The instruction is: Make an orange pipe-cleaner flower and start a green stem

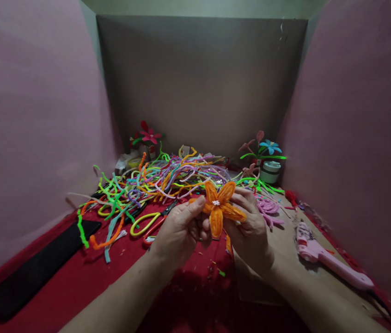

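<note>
"Where is the orange flower (216, 221)?"

"On the wearer's side of the pile of fuzzy stems (178, 178), held up in front of its right half, with its white centre facing the wearer."

"And the left hand (181, 226)?"

"It comes up from the near side of the pile, forearm slanting inward, back of the hand turned outward. Thumb and forefinger are closed in a pinch on the flower's left petal; the other fingers curl loosely underneath."

"What about the right hand (253, 231)?"

"That forearm slants in from the near right of the pile. The hand sits behind the right-hand petals, knuckles bent, fingers folded partway round. The petals cover the fingertips, so I can't tell how tightly they close or what exactly they grip."

"Anything beside that arm?"

"A pink glue gun (330, 263), to the right of the pile and nearer the wearer, lying well apart from the hand."
</note>
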A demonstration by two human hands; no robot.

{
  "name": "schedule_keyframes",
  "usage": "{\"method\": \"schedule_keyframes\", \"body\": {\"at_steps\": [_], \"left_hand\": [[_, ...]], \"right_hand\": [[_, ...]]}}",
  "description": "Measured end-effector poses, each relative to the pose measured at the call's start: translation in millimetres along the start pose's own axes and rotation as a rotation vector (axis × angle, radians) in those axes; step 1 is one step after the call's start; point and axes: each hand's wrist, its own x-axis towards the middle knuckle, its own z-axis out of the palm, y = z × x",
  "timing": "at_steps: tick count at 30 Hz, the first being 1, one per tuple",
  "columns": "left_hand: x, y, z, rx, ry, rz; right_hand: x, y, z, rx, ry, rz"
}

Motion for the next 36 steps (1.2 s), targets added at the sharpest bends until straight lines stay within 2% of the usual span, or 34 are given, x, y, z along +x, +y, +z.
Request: {"method": "schedule_keyframes", "body": {"at_steps": [3,9,20,31,36], "left_hand": [[-2.0,-2.3,3.2,0.06,-0.032,0.021],[-2.5,-4.2,3.5,0.133,0.027,0.053],[-3.3,-12.4,2.5,0.244,0.081,0.208],[0.0,-15.4,-1.2,0.289,0.1,0.23],[0.6,-14.2,-2.1,0.303,0.056,0.172]], "right_hand": [[1.1,1.8,-0.5,-0.059,-0.013,-0.018],[-4.7,2.9,1.3,-0.11,-0.033,-0.034],[-11.2,-1.9,5.6,-0.043,-0.016,0.101],[-8.9,-8.4,8.2,0.065,0.016,0.238],[-13.1,-5.5,7.5,0.146,0.014,0.315]]}}
